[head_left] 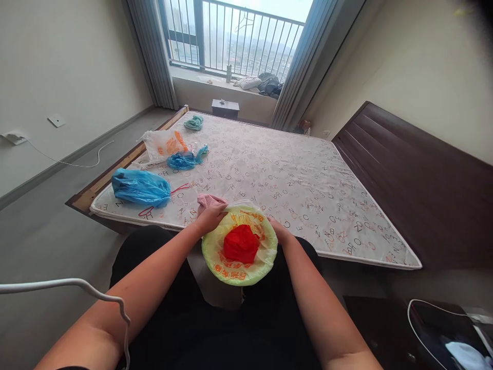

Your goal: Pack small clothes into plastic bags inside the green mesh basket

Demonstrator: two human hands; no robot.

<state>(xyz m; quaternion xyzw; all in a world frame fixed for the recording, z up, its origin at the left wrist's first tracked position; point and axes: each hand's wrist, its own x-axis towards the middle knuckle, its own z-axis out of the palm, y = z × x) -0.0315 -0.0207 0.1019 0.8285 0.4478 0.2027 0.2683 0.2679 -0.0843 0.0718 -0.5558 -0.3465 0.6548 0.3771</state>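
Note:
Between my knees stands a round trash bin [208, 264] with a pale yellow-green rim, lined with a thin plastic bag [231, 273] printed in orange. A crumpled red cloth or bag [241, 243] lies inside it. My left hand [211, 218] is closed on the upper left of the rim, where the liner folds over. A pink cloth [208, 202] touches that hand's fingers; whether they grip it I cannot tell. At the right side of the rim, my right hand [280, 230] is closed on the bin's edge, its fingers partly hidden behind it.
A bare mattress [265, 164] spreads ahead, with a dark headboard [416, 174] at right. On its left lie a filled blue bag [140, 187], another blue bag [183, 160], an orange-printed bag [159, 145] and a green cloth [193, 123]. A white cable [96, 294] crosses my left arm.

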